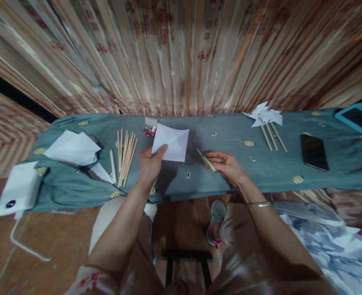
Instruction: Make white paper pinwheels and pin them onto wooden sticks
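Note:
My left hand (151, 164) pinches a square sheet of white paper (173, 141) at its lower left, thumb on top. Faint crease lines meet near the middle of the sheet. Held in my right hand (225, 166) is a small cutting tool with a light green handle (210, 164); its thin metal tip points up and left, a little apart from the paper. Whether it is scissors or a knife, I cannot tell. Behind the sheet's left edge is a small red-and-white box (149, 128) of metal bits, partly hidden. Several wooden sticks (127, 159) lie left of my left hand.
Paper pinwheels on sticks (267, 116) lie at the right, beside a black phone (314, 151) and a blue-framed device (359, 116). White paper sheets (71, 147), a pale pen-like stick (112, 166) and a white power bank (17, 188) are at the left. A curtain hangs behind.

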Available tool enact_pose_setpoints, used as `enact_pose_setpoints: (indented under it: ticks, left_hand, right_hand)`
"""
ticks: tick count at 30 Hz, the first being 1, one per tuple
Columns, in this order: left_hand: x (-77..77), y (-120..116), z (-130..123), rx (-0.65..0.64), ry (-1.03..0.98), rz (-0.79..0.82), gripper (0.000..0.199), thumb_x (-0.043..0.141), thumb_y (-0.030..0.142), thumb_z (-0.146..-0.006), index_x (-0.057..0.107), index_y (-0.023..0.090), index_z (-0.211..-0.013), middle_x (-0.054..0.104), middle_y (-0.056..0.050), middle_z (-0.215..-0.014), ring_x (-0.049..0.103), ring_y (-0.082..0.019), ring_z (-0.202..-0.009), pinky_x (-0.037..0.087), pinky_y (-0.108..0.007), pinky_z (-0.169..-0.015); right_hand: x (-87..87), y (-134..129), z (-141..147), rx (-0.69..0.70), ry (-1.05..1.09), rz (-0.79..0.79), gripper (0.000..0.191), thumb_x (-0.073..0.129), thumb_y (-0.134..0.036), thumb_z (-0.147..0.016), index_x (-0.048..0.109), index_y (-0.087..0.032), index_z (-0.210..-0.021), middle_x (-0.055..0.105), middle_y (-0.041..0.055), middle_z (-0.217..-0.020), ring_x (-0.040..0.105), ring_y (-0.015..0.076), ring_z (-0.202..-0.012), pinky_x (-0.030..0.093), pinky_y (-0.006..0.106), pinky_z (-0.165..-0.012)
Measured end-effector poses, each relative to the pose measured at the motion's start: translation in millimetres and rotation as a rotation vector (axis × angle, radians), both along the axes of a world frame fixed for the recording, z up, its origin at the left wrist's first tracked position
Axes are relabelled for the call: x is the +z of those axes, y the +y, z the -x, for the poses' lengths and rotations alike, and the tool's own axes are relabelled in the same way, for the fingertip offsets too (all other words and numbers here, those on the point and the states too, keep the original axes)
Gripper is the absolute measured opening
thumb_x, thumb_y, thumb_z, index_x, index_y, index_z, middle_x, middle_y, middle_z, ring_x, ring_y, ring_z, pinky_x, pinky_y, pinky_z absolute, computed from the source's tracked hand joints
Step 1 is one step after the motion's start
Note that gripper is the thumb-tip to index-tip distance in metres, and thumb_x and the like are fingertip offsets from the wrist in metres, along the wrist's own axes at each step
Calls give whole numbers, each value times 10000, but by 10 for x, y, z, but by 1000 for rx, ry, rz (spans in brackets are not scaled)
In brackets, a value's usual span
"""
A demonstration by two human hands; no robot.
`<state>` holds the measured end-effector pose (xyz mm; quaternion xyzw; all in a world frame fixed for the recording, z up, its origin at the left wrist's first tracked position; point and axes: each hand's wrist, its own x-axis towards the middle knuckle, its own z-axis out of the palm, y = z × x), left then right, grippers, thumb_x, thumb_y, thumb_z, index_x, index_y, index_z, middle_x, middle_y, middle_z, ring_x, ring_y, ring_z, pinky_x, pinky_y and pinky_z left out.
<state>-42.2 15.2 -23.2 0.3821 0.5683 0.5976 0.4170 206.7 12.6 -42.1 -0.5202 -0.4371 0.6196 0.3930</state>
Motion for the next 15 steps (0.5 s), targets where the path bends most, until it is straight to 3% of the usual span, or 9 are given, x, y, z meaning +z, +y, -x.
enact_pose_setpoints:
  ticks: [2, 9, 15]
  left_hand:
    - [4, 15, 28, 23, -15, 2, 338, 782, 452, -629, 698, 130, -688, 683, -35, -618, 610, -148, -542, 498, -239, -506]
    - [32, 29, 68, 44, -45, 4, 398, 779, 459, -609, 719, 109, -789, 695, -53, -682, 638, -173, -569, 572, -305, -522]
    - [-10, 37, 36, 4, -47, 8, 445, 781, 485, -612, 719, 90, -807, 708, -72, -715, 655, -181, -588, 590, -316, -547]
  right_hand:
    - [37, -62, 58, 86, 64, 58, 538, 906, -359, -511, 708, -194, -983, 748, 36, -849, 675, 141, -717, 518, 269, -685]
    - [80, -259, 137, 416, 106, 45, 573, 808, -542, -671, 715, -156, -1085, 699, 35, -782, 563, 102, -625, 433, 228, -553]
    - [58, -305, 221, 494, 121, 69, 565, 818, -515, -669, 718, -150, -1088, 685, 33, -764, 571, 115, -643, 466, 250, -592]
